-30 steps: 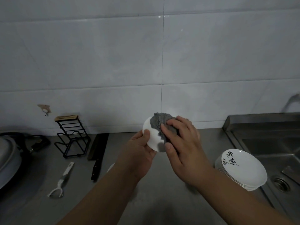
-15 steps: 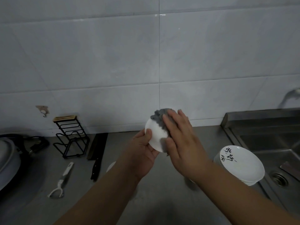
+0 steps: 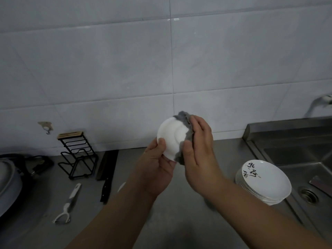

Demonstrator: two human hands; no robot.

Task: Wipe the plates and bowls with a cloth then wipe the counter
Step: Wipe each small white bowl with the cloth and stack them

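The person is holding a small white dish (image 3: 169,139) up over the middle of the worktop (image 3: 179,223), well clear of its surface, with one white face turned toward the camera. The left grip (image 3: 158,169) is grasping the dish by its near left rim. Its thumb is lying over the edge and its fingers are going behind the dish, out of sight. The right grip (image 3: 199,155) is clenching a grey cloth (image 3: 183,121) against the right side of the dish. The thumb is pressing on the near part of the cloth and the fingers are wrapping over the far part. The cloth is covering the dish's right edge and poking out beyond the fingertips at the far side.

To the right, a stack of white plates (image 3: 264,182) is sitting on the worktop just beside the sink (image 3: 305,159), and the top plate is showing black brush lettering. A drain (image 3: 308,194) is showing in the sink floor, and a blurred tap (image 3: 321,100) is jutting in at the far right edge.

To the left, a black wire rack (image 3: 78,155) with a wooden top is standing near the tiled wall (image 3: 125,69). A dark knife (image 3: 106,177) is lying just right of the rack, handle pointing near. A white peeler (image 3: 67,205) is lying nearer, left of the knife. A lidded pot (image 3: 7,182) is sitting partly in view at the left edge, and a hook (image 3: 46,126) is sticking to the wall above the rack
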